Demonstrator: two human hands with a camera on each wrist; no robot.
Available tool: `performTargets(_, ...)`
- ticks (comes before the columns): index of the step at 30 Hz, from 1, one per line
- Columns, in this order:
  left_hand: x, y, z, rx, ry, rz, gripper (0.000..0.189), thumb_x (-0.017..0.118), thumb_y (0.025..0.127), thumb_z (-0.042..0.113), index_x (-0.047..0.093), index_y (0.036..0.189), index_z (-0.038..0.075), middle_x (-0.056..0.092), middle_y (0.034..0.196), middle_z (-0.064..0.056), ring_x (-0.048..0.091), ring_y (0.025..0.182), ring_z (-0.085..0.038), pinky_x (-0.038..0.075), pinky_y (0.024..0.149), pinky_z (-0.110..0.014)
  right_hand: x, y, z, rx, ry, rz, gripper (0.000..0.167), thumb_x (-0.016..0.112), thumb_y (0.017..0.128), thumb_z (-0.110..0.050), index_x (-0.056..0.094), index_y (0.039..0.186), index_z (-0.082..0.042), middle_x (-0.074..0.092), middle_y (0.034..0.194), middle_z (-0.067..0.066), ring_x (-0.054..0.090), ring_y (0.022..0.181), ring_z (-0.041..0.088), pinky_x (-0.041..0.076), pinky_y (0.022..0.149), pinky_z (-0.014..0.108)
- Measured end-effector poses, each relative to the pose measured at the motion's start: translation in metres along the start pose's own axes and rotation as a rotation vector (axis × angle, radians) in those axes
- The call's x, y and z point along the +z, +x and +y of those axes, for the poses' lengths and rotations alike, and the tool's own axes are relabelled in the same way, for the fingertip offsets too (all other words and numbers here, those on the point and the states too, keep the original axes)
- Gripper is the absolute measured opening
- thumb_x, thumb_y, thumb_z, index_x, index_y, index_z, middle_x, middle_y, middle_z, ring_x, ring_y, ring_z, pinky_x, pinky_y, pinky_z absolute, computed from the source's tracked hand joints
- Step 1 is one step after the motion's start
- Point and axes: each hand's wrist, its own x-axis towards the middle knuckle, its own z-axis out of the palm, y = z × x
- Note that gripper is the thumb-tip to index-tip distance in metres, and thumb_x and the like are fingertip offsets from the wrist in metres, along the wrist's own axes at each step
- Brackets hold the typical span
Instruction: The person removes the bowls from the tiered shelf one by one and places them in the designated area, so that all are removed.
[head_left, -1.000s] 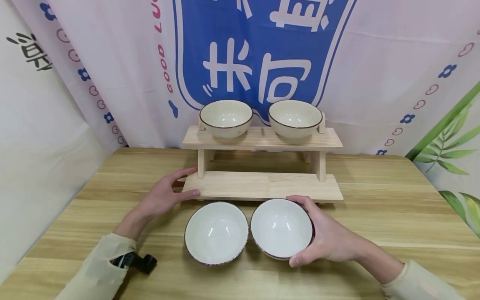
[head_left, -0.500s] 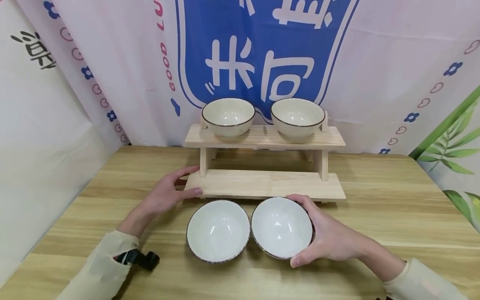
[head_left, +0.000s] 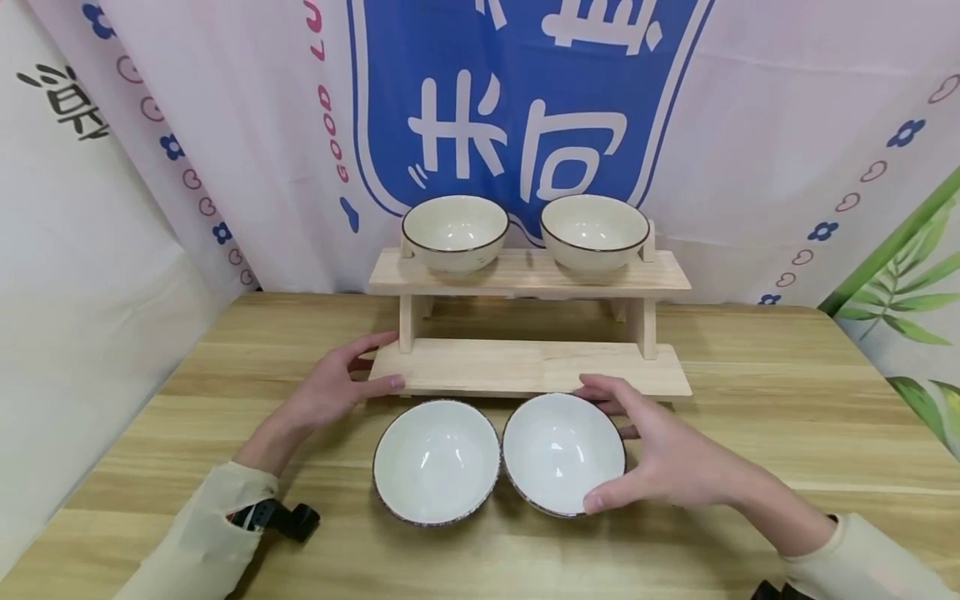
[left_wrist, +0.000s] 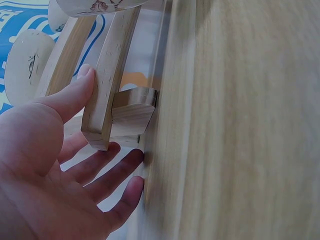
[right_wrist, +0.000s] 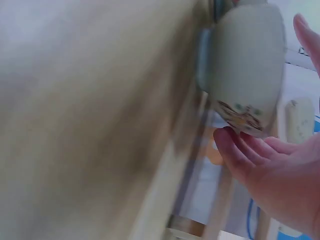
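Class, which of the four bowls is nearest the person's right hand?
The front-right bowl: the right hand is directly beside it. The front-left bowl is farther off; both back bowls sit on the upper shelf.

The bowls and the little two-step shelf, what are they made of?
The bowls look like glazed ceramic: their pale insides are smooth and catch bright, shiny spots. The shelf looks like pale wood, since grain lines run along its boards. Its finish seems matt, perhaps bare, though a thin clear coat is possible.
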Motion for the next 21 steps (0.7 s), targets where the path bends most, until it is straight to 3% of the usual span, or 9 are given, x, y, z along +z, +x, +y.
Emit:
performTargets(8, 0.0, 0.0, 0.0, 0.002, 0.002, 0.003, 0.082, 0.078, 0.097, 0.043, 0.039, 0.166, 0.021, 0.038, 0.167, -0.022, 0.051, 0.143, -0.046, 0.049, 0.108, -0.055, -0.027, 0.012, -0.018, -0.064, 0.001, 0.23, 0.103, 0.096, 0.079, -0.016, 0.034, 0.161, -0.008, 0.055, 0.15, 0.013, 0.06, 0.131, 0.033, 0.056, 0.103, 0.027)
performTargets(15, 0.0, 0.0, 0.0, 0.0, 0.008, 0.001, 0.083, 0.078, 0.097, 0.043, 0.038, 0.166, 0.021, 0.041, 0.165, -0.022, 0.052, 0.142, -0.045, 0.049, 0.106, -0.051, -0.059, 0.027, -0.022, 0.027, 0.028, 0.374, 0.108, 0.091, 0.086, -0.016, 0.02, 0.167, -0.008, 0.049, 0.156, 0.011, 0.055, 0.135, 0.025, 0.049, 0.103, 0.012)
performTargets(17, 0.0, 0.0, 0.0, -0.001, 0.006, 0.0, 0.083, 0.078, 0.097, 0.043, 0.038, 0.166, 0.022, 0.042, 0.165, -0.021, 0.052, 0.142, -0.044, 0.049, 0.105, -0.049, -0.068, 0.031, -0.021, 0.071, 0.04, 0.398, 0.112, 0.09, 0.087, -0.02, 0.014, 0.169, -0.013, 0.045, 0.16, 0.011, 0.053, 0.14, 0.028, 0.049, 0.107, 0.016)
performTargets(21, 0.0, 0.0, 0.0, 0.001, 0.006, -0.001, 0.083, 0.078, 0.096, 0.044, 0.039, 0.166, 0.023, 0.043, 0.164, -0.021, 0.053, 0.141, -0.043, 0.05, 0.103, -0.047, -0.082, 0.04, -0.02, 0.143, 0.07, 0.434, 0.117, 0.088, 0.09, -0.026, 0.003, 0.171, -0.02, 0.038, 0.167, 0.011, 0.048, 0.147, 0.033, 0.045, 0.119, 0.041)
